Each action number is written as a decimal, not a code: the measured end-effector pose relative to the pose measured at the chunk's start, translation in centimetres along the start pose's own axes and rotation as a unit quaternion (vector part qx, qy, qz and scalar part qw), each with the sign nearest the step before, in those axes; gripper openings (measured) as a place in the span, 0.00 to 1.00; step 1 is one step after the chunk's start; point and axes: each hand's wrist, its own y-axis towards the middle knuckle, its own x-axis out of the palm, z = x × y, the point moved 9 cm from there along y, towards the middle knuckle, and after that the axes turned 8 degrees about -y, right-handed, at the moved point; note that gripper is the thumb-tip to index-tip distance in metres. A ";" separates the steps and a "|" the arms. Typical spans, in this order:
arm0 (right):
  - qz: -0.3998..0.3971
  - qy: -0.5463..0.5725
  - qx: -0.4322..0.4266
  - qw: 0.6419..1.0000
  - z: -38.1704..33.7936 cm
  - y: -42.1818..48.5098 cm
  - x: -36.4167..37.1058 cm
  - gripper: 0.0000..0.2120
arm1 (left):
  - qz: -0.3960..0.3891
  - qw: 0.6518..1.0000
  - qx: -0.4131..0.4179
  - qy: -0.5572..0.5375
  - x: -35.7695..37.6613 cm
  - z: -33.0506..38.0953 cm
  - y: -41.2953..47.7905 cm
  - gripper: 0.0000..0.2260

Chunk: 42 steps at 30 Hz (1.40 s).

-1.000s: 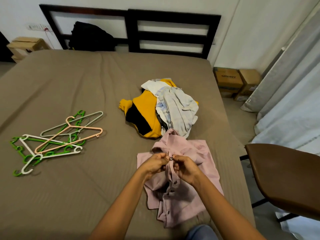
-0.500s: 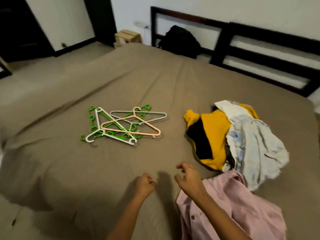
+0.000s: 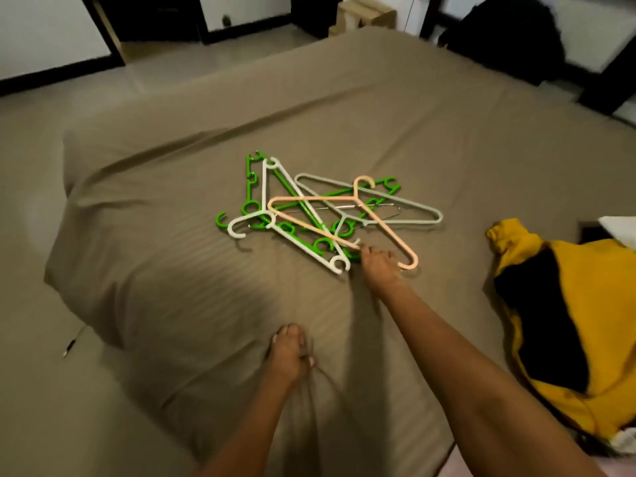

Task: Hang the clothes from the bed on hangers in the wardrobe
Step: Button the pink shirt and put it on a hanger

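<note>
A tangle of plastic hangers lies on the brown bed sheet (image 3: 172, 270): green ones (image 3: 253, 187), a white one (image 3: 275, 201), a grey one (image 3: 406, 210) and a peach hanger (image 3: 309, 199) on top. My right hand (image 3: 380, 266) reaches across the bed, and its fingers close around the peach hanger's lower bar near the corner. My left hand (image 3: 289, 356) presses into the sheet nearer to me, fingers curled, holding nothing. A yellow and black garment (image 3: 564, 325) lies at the right edge. The pink shirt is out of view except a sliver at the bottom right.
A dark headboard (image 3: 605, 94) with a black garment (image 3: 509, 39) draped on it stands at the far right. A cardboard box (image 3: 364, 15) sits on the floor beyond the bed. Dark-framed doors (image 3: 103, 32) line the far left wall.
Both hands let go of the pink shirt's buttons. The view swung left to the hangers. My right hand reached out onto the peach hanger, and my left hand came down on the sheet.
</note>
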 end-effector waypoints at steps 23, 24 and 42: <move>0.255 0.430 0.244 0.831 22.8 -39.0 -8.6 0.10 | -0.068 0.990 0.119 0.045 9.9 14.8 -9.4 0.15; 0.228 0.416 0.250 0.844 24.0 -41.4 -8.4 0.10 | -0.105 0.985 0.132 0.031 11.9 17.1 -10.9 0.17; 0.121 0.448 0.323 0.824 28.1 -56.2 -2.0 0.10 | -0.248 0.963 -0.037 -0.093 21.3 20.6 -14.9 0.18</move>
